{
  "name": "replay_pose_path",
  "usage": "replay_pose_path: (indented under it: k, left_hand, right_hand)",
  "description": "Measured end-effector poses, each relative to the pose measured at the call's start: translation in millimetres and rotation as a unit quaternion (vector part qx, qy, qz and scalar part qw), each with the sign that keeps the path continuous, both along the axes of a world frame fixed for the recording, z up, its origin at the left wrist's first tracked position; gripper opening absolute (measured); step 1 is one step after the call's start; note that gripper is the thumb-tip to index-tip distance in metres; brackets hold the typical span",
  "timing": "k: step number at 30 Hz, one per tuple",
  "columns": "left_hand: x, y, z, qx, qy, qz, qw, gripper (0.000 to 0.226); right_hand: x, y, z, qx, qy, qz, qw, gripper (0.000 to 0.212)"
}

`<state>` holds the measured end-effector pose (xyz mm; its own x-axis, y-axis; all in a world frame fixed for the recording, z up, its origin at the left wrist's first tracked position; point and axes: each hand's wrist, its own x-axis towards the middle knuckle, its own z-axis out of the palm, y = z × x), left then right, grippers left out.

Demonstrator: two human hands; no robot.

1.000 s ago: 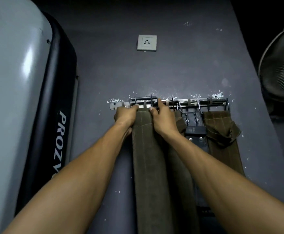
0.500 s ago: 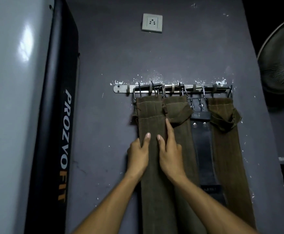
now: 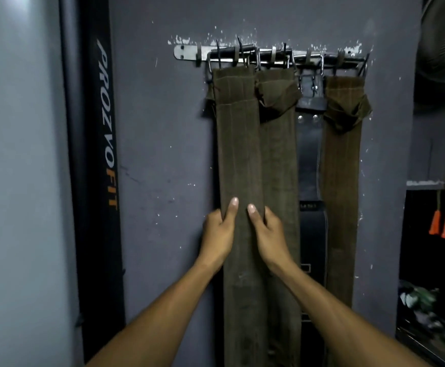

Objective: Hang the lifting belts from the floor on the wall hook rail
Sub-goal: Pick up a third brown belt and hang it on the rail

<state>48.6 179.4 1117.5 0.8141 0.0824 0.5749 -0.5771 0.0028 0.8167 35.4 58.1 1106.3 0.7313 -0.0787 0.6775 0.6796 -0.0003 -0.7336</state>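
A metal hook rail (image 3: 187,52) is screwed to the grey wall. Several lifting belts hang from it side by side: a brown belt at the left (image 3: 238,144), a second brown belt (image 3: 279,154), a black leather belt (image 3: 308,154) and a lighter brown belt at the right (image 3: 340,168). My left hand (image 3: 217,234) grips the left edge of the leftmost belt about halfway down, thumb on its face. My right hand (image 3: 267,231) grips the same belt's right edge, thumb on its face.
A tall grey and black machine panel (image 3: 94,181) lettered PROZVOFIT stands close on the left. At the right are a fan (image 3: 443,41), a dark shelf (image 3: 433,260) with clutter and two orange handles (image 3: 441,223).
My hands left the belt's top at the rail and slid down its length to about the middle. The belt now hangs from the hooks.
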Motion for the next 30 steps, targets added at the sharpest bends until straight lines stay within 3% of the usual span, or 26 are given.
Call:
replay_pose_path:
  k: [5, 8, 12, 15, 20, 25, 30]
  left_hand:
    - [-5, -10, -37, -0.083, 0.072, -0.028, 0.993, 0.045]
    - [-14, -6, -41, -0.102, 0.054, -0.071, 0.991, 0.046]
    - [-40, -2, -122, -0.052, 0.082, -0.082, 0.992, 0.039]
    - [-59, -5, -184, -0.070, 0.122, -0.061, 0.988, 0.041]
    - [-73, -10, -192, -0.073, 0.138, -0.038, 0.987, 0.042]
    - [-119, -2, -267, -0.008, 0.174, -0.057, 0.983, 0.046]
    - [-157, -3, -288, 0.028, 0.234, -0.037, 0.971, 0.053]
  right_hand:
    - [-11, 8, -30, 0.043, 0.041, -0.085, 0.995, 0.033]
    - [-24, 9, -28, 0.066, 0.038, -0.051, 0.996, 0.030]
    - [-49, 2, -78, 0.047, 0.104, 0.016, 0.993, 0.031]
    - [-63, 0, -132, 0.019, 0.144, -0.010, 0.989, 0.018]
    - [-73, 0, -143, 0.037, 0.148, -0.022, 0.988, 0.019]
    - [-111, -6, -205, 0.021, 0.175, 0.028, 0.984, 0.037]
    - [-139, -16, -234, 0.004, 0.209, 0.029, 0.978, 0.014]
